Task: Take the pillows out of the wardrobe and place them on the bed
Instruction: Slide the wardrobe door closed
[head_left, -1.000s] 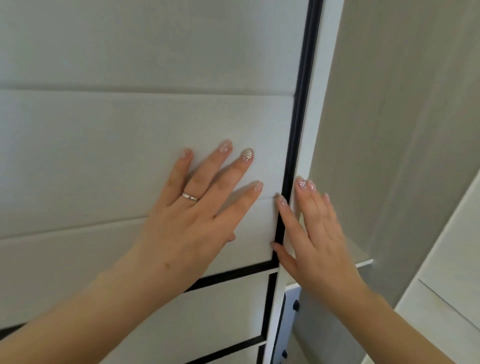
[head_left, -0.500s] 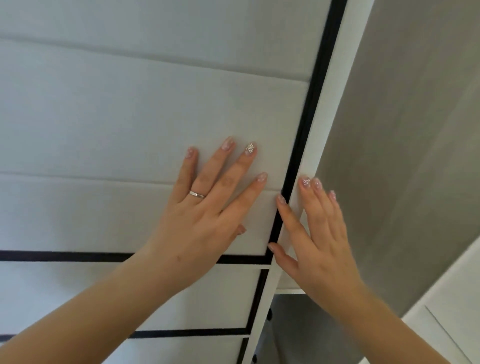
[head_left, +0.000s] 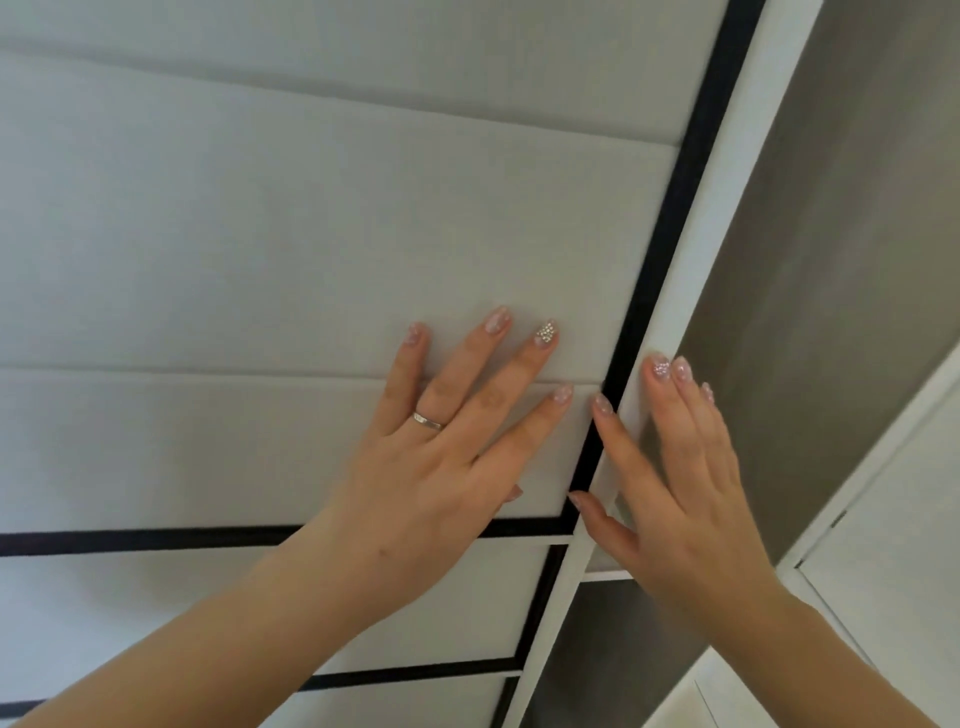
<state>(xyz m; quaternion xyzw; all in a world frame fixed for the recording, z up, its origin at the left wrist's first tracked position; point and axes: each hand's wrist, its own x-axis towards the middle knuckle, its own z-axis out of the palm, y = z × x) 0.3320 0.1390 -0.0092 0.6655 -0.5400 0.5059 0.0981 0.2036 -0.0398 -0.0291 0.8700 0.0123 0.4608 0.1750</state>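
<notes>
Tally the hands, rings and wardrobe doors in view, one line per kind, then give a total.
Hands: 2, the left hand flat on the door face, the right hand at the door's edge
Thin silver ring: 1, on a left-hand finger
White panelled wardrobe door with black trim: 1
Total: 4

White, black-trimmed wardrobe door (head_left: 311, 234), partly open.

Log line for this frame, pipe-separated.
left hand: flat on wardrobe door | right hand: straight fingers on door edge | pillows: not visible
</notes>
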